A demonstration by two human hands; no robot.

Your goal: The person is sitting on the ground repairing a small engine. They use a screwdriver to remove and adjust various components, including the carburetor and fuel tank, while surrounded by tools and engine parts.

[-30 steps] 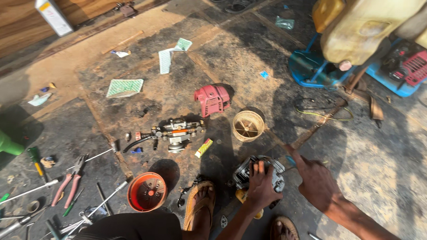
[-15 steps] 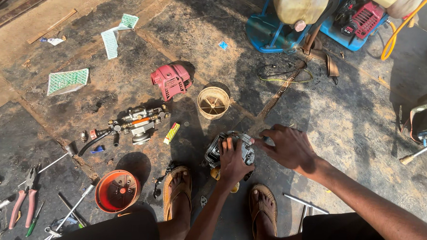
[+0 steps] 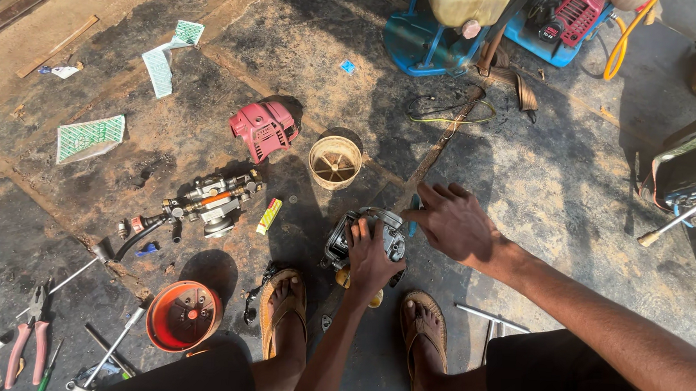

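Observation:
A small grey metal engine block (image 3: 345,234) sits on the oily concrete floor between my two sandalled feet. My left hand (image 3: 373,255) lies on top of it, fingers curled over its casing. My right hand (image 3: 452,221) hovers just right of the engine, fingers bent; a blue-handled tool (image 3: 415,209) shows under its fingers, and whether it is gripped is unclear. A red engine cover (image 3: 262,129) and a tan round cup-shaped part (image 3: 334,162) lie beyond the engine.
A pump assembly (image 3: 207,201) and yellow block (image 3: 269,215) lie left of the engine, an orange round housing (image 3: 184,316) near my left foot. Pliers (image 3: 27,344) and screwdrivers lie at bottom left. Blue-framed machines (image 3: 425,42) stand at the top; metal rods (image 3: 491,317) lie right of my right foot.
The view has swung rightward and down, sliding the floor parts left. My right hand drew in from the floor on the right to beside the engine. My left hand stayed on the engine.

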